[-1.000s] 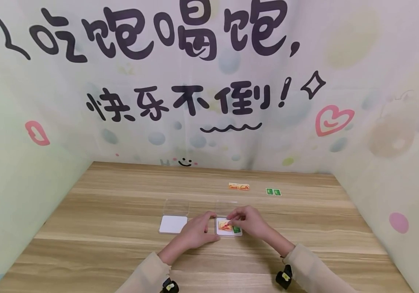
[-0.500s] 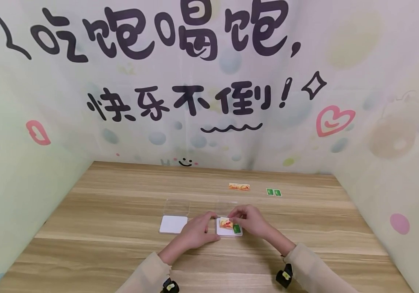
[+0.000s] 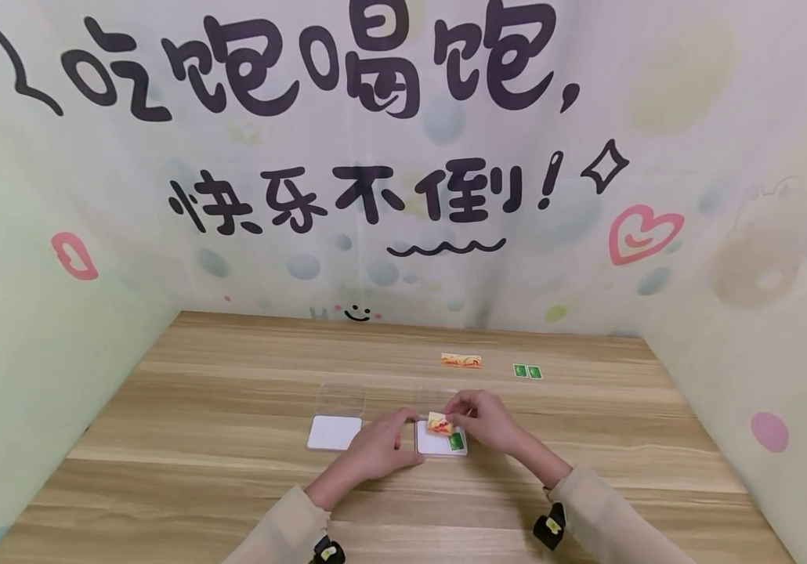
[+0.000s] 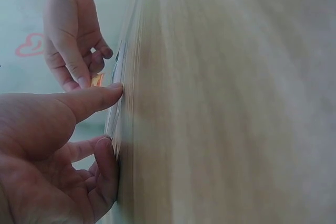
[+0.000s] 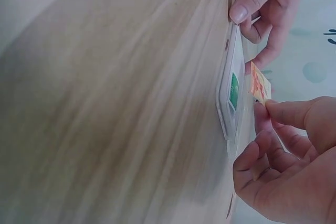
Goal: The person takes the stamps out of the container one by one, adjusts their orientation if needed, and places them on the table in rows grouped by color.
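My right hand point(image 3: 486, 423) pinches a small orange-and-yellow stamp point(image 3: 439, 424) between thumb and index finger. In the right wrist view this stamp point(image 5: 260, 81) stands tilted, raised off the white card point(image 3: 430, 447) below it. The card lies in a shallow case with a clear lid point(image 3: 437, 399) folded back. A green stamp point(image 3: 456, 442) lies at the card's right side. My left hand point(image 3: 378, 445) holds the case at its left side, thumb at the near corner and a finger at the far corner. The left wrist view shows this thumb point(image 4: 100, 98) on the case edge.
Left of my left hand lies a second white card point(image 3: 334, 432) with its clear lid point(image 3: 340, 398) open behind it. Farther back are an orange strip point(image 3: 461, 360) and two green stamps point(image 3: 527, 371) on the wooden table point(image 3: 234, 501). A printed backdrop point(image 3: 403, 282) stands behind.
The orange-and-yellow stamp has come up off the card and moved slightly right and away, held by my right hand. My left hand has stayed put.
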`<state>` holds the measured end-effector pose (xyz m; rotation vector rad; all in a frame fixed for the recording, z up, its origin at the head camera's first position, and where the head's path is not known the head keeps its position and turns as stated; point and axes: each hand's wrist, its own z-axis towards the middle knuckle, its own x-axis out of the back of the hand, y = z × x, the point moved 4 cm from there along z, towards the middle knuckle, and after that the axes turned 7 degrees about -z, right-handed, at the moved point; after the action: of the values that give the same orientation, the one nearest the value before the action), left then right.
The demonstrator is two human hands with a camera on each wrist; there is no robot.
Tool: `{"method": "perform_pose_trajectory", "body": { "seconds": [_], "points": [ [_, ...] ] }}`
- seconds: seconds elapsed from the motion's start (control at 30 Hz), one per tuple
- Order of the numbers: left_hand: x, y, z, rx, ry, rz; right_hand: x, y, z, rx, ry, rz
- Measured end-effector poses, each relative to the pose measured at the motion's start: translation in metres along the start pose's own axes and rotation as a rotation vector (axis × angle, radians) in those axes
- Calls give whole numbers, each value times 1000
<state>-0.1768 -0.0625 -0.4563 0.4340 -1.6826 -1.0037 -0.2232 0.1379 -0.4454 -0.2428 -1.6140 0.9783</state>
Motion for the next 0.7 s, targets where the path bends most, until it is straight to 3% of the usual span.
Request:
{"method": "perform_pose_trajectory", "body": {
  "seconds": [0.7],
  "points": [
    [0,0,0,-12,2,-1,6,3,6,-5,2,-23]
  ]
}}
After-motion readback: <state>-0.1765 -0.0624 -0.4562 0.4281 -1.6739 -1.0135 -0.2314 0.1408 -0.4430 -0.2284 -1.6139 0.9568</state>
